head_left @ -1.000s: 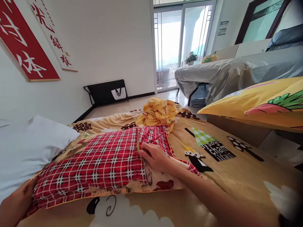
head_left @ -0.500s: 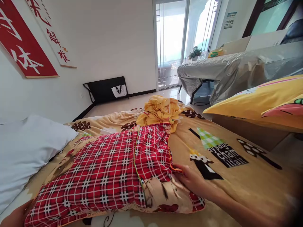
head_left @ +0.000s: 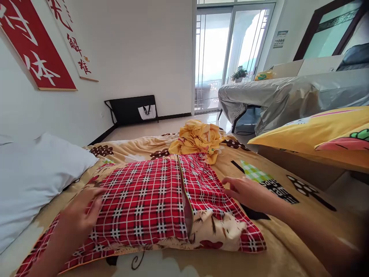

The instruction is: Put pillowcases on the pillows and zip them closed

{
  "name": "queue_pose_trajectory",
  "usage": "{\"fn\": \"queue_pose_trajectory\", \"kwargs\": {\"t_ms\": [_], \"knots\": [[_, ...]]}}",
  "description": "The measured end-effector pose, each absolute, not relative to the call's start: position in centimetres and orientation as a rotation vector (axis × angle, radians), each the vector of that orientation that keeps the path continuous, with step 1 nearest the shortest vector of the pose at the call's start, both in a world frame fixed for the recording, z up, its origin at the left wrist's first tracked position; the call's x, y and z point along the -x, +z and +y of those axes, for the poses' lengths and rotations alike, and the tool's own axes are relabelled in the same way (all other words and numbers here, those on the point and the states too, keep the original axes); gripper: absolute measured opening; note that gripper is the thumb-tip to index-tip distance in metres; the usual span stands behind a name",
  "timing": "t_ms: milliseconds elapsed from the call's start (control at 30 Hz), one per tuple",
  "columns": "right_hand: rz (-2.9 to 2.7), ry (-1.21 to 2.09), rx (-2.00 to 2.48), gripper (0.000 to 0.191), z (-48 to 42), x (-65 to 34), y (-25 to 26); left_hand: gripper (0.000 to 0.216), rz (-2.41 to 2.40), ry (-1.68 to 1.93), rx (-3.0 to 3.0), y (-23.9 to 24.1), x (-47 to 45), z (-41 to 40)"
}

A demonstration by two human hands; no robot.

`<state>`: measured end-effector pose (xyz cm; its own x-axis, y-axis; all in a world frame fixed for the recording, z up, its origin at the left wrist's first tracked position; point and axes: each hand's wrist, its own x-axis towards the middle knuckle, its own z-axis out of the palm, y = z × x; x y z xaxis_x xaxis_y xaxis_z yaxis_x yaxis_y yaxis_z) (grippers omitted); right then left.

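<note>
Two hands are resting open, grasping nothing: we are laying our left hand [head_left: 83, 213] flat on the red plaid pillowcase [head_left: 138, 200], our right hand [head_left: 245, 191] reaching its right flap. This pillowcase is lying on the tan blanket [head_left: 288, 234], beside the white pillow [head_left: 34, 173], just before the yellow crumpled cloth [head_left: 198, 138].

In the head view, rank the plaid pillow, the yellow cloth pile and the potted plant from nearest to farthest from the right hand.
1. The plaid pillow: at the right hand, on its left.
2. The yellow cloth pile: beyond, farther up the blanket.
3. The potted plant: farthest, by the glass door.
</note>
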<state>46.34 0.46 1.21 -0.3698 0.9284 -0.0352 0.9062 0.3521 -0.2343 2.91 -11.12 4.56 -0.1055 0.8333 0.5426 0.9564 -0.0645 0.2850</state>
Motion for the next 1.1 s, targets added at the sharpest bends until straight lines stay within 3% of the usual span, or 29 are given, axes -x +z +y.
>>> {"fn": "queue_pose_trajectory", "kwargs": {"t_ms": [100, 233, 467, 633, 767, 900, 1100], "knots": [[-2.645, 0.263, 1.428, 0.033, -0.7, -40.6, 5.8, 0.027, -1.718, -0.576, 2.572, 6.0, -11.3, -7.6], [-2.945, 0.194, 1.209, 0.024, -1.8, -35.7, 6.7, 0.022, -1.596, -0.11, 2.709, 6.3, -18.6, -4.2], [-2.964, 0.278, 1.253, 0.02, 0.2, -35.0, 2.4, 0.019, -1.634, -0.446, 2.756, 0.3, -16.8, -1.3], [-2.918, 0.485, 1.011, 0.015, -0.5, -36.4, 3.4, 0.014, -1.312, -0.587, 2.973, 1.6, -16.2, -3.9], [-3.059, 0.742, 0.742, 0.006, -1.7, -37.2, 4.7, 0.014, -0.935, -0.199, 3.182, 1.6, -16.8, -6.1], [-3.23, 0.535, 0.718, 0.006, -2.1, -36.6, 4.4, 0.007, -0.827, 0.17, 3.005, -1.1, -17.7, -7.1], [-3.382, 0.335, 0.599, 0.016, -2.5, -35.2, 2.7, 0.009, -0.782, 0.16, 2.922, -2.2, -18.2, -7.3]]}}
